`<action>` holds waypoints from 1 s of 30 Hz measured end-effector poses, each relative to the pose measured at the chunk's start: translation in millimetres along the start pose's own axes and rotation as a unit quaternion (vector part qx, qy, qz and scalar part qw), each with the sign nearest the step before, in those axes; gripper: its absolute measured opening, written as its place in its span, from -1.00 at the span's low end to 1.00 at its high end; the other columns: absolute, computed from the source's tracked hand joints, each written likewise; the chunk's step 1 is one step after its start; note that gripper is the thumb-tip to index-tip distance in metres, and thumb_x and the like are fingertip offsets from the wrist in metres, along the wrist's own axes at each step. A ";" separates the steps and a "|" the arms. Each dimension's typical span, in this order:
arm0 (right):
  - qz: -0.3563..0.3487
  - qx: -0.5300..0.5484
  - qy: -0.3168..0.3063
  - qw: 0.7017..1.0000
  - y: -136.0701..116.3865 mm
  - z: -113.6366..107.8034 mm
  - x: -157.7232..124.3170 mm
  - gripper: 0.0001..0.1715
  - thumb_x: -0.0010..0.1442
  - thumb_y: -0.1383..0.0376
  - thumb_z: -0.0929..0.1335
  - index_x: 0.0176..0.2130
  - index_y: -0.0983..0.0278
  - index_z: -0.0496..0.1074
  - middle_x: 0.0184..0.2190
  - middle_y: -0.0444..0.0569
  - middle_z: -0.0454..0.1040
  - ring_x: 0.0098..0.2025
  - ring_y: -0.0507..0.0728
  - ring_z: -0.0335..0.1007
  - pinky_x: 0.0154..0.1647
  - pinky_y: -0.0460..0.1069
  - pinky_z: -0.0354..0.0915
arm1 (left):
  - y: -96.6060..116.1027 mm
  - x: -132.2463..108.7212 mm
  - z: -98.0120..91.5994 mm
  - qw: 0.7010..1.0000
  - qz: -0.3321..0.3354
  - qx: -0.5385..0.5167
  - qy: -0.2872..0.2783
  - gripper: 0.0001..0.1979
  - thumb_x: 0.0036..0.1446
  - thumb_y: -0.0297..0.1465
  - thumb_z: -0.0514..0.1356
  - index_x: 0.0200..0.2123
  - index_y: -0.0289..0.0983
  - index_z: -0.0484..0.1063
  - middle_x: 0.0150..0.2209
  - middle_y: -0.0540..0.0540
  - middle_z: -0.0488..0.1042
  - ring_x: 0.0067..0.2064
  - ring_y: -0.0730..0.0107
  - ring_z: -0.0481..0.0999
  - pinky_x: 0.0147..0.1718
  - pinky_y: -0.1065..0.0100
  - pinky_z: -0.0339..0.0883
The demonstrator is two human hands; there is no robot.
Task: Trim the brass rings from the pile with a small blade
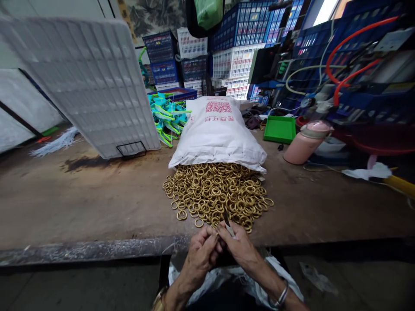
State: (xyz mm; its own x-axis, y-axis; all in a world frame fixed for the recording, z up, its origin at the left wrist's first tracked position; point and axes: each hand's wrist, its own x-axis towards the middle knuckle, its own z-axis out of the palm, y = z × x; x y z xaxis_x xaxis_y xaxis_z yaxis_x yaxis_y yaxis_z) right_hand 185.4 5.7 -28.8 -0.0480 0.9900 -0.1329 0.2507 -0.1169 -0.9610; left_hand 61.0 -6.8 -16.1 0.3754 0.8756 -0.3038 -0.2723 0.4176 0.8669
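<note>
My left hand (203,248) is closed in a pinch just past the table's front edge; what its fingers hold is too small to make out. Touching it at the fingertips is my right hand (238,244), also closed. A small knife (229,227) rests in the right hand, its narrow blade pointing up and away. Directly beyond both hands lies a heap of brass-coloured rings (215,190), with a few loose ones at its near edge. The heap spills from the mouth of a white woven sack (217,134) with red print, which lies on its side.
A pale ribbed plastic panel (87,82) stands tilted at left, beside turquoise and lime-green pieces (167,114). To the right are a green tray (279,129), a pink bottle (306,144) and orange hoses (340,52). Stacked crates (240,26) fill the back.
</note>
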 end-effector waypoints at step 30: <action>-0.060 -0.415 0.020 0.908 -12.3 -21.0 -7.2 -0.69 -0.10 0.56 0.14 -0.37 0.26 0.27 -0.44 -0.06 0.44 -0.41 0.04 0.33 -0.45 -0.12 0.01 | 8.1 -15.6 6.5 0.994 0.057 0.083 0.035 -0.68 0.01 -0.13 0.09 -0.54 -0.28 0.20 -0.65 0.10 0.14 -0.66 0.64 -0.03 -0.68 0.51 -0.16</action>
State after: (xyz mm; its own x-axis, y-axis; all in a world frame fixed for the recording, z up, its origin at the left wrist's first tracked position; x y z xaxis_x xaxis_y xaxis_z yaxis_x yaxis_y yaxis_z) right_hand 203.0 1.7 -10.9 -0.0927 0.9956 -0.0144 0.8885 0.0762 -0.4526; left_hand 58.8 -18.6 -1.8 0.2862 0.9322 -0.2217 -0.1582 0.2742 0.9486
